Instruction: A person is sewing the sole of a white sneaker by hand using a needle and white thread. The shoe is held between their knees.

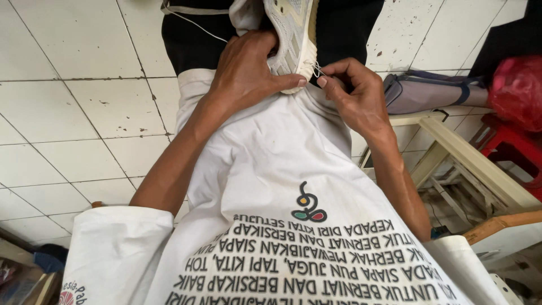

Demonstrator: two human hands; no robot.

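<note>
A light grey mesh sports shoe with a cream sole rests on my lap, toe pointing toward me. My left hand wraps around its toe end, thumb pressed along the sole edge. My right hand is pinched at the sole edge near the toe, fingertips closed on what looks like a thin thread or needle; it is too small to tell which. A white thread trails across my dark trousers. My white printed shirt fills the lower view.
White floor tiles spread to the left. At right stand a pale wooden frame, a grey bag, a red plastic bag and a red stool.
</note>
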